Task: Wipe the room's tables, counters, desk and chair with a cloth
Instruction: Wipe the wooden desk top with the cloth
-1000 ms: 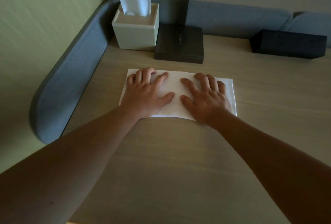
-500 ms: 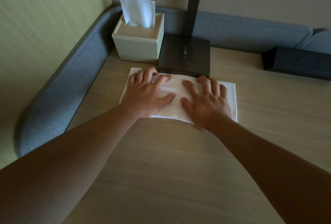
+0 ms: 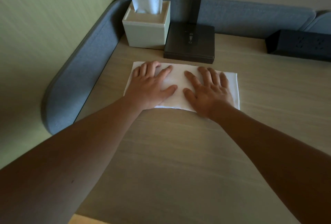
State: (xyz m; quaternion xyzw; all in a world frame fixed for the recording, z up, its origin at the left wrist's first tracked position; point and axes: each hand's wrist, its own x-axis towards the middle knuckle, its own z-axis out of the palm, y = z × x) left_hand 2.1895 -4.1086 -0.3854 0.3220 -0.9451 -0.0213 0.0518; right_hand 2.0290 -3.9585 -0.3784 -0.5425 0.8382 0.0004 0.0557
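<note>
While the cloth (image 3: 180, 82) lies flat on the desk (image 3: 179, 152), both hands, left hand (image 3: 150, 86) and right hand (image 3: 209, 91), press it open-palmed.

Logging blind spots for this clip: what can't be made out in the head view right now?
- Lamp: head cut off by the top edge; only post and base show.
- Power strip: right end cut off by the right edge.
- Cloth: the parts under the left hand and right hand are hidden.
- Desk: near edge covered by both forearms.
- Lamp base markings: too small to read.
</note>
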